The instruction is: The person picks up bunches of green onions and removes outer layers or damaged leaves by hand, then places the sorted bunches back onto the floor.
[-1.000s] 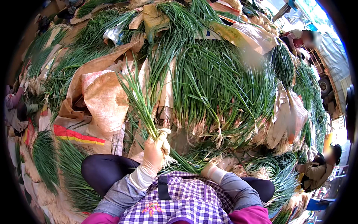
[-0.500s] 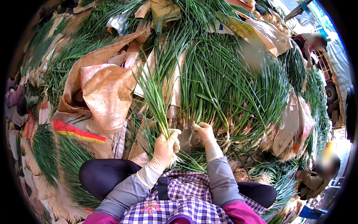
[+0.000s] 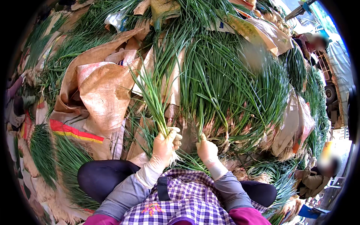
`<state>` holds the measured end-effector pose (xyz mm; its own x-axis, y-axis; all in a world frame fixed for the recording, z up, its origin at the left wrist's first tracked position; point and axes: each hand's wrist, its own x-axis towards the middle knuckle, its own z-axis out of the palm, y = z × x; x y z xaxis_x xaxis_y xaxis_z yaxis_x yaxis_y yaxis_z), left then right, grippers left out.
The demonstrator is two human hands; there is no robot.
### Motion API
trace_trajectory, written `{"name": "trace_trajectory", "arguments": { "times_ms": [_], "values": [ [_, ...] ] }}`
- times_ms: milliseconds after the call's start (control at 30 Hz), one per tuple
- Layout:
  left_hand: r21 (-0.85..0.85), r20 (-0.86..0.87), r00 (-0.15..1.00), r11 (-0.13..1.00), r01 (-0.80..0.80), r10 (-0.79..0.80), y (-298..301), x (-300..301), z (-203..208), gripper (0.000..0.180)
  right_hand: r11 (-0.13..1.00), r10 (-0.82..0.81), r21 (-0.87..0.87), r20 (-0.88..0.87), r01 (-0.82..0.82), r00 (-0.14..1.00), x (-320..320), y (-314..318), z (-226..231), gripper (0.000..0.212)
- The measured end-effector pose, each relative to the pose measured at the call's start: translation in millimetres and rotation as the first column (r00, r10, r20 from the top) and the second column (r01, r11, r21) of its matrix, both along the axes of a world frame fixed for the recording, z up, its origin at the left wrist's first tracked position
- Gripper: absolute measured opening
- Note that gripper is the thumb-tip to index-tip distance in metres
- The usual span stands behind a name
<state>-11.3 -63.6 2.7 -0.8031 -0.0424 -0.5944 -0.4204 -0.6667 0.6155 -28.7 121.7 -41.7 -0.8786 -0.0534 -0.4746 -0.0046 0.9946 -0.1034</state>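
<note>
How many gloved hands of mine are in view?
2: your left hand, closed around a bunch of green plants, and your right hand, beside it, pinching the low end of a green stalk. Some fingers are hidden.

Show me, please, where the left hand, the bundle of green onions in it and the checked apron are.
Left hand [image 3: 164, 147]: head view, on the middle of the hand.
Bundle of green onions [image 3: 159, 117]: head view, on its stalks.
Checked apron [image 3: 193, 193]: head view, on its front cloth.
</note>
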Motion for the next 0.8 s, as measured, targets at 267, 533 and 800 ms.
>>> {"name": "trace_trajectory", "arguments": {
  "times_ms": [267, 533, 800],
  "values": [
    [-0.461, 0.052, 0.918, 0.806, 0.372, -0.393, 11, 10, -11, 0.016, 0.019, -0.248, -0.726, 0.662, 0.687, 0.707, -3, -17, 38, 0.03],
    [0.201, 0.071, 0.954, 0.941, 0.273, -0.292, 6, 11, 11, 0.01, -0.502, -0.026, -0.43, 0.875, 0.75, 0.484, -13, -54, 46, 0.04],
    [0.296, 0.018, 0.975, 0.932, 0.208, -0.223, 4, 15, -4, 0.007, -0.162, -0.526, -0.783, 0.584, 0.601, 0.618, -24, -32, -9, 0.011]
  ]
}}
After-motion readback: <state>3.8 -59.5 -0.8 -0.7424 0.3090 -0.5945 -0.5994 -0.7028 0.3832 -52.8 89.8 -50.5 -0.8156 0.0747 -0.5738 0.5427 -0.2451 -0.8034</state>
